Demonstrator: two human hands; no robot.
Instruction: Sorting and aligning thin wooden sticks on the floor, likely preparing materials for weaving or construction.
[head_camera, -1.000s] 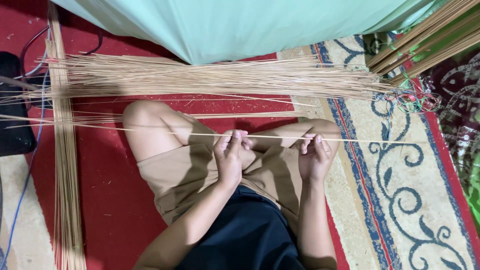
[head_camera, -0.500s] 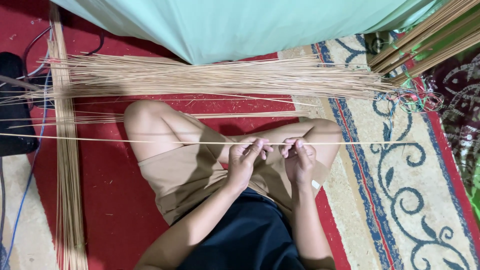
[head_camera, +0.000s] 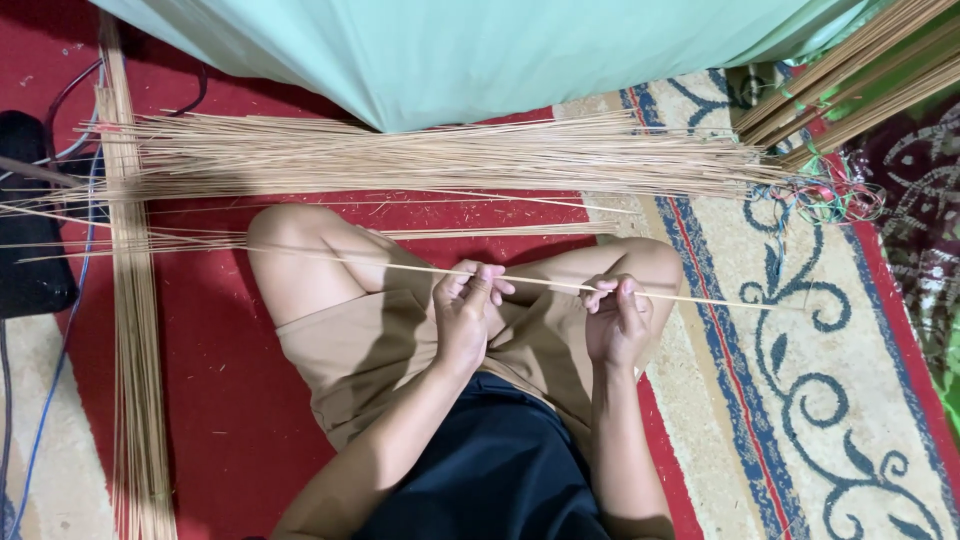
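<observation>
A thin stick (head_camera: 545, 281) is held level above the lap, pinched by the left hand (head_camera: 465, 312) and right hand (head_camera: 617, 318); if bent too sharply, it could snap.

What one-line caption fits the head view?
Seated cross-legged on a red mat, left hand and right hand hold one thin stick across the knees, stick bundle ahead.
</observation>
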